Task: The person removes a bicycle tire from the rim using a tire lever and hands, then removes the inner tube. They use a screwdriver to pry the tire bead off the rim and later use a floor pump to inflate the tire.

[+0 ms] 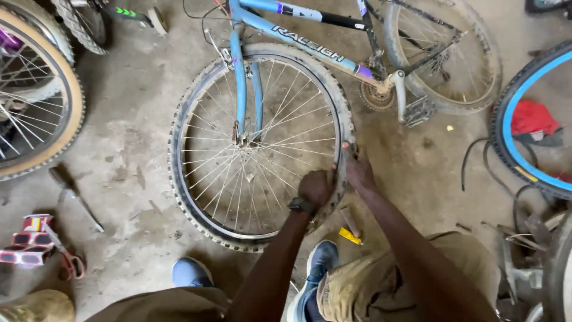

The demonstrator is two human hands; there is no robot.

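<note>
Tyre (196,95) of the front wheel is lying on the concrete floor (131,107), its near-right edge under both hands. Left hand (316,186) is clamping closed on the sidewall beside the rim (269,229); just right of it, right hand (357,170) is pressing closed fingers over the tread. Working best, both grips are staying close together, thumbs pushing evenly.

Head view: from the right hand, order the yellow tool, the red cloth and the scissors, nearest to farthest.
From the right hand on the tyre:
1. Yellow tool, just below on the floor.
2. Red cloth, far right, inside the blue-rimmed wheel.
3. Scissors, far left.
</note>
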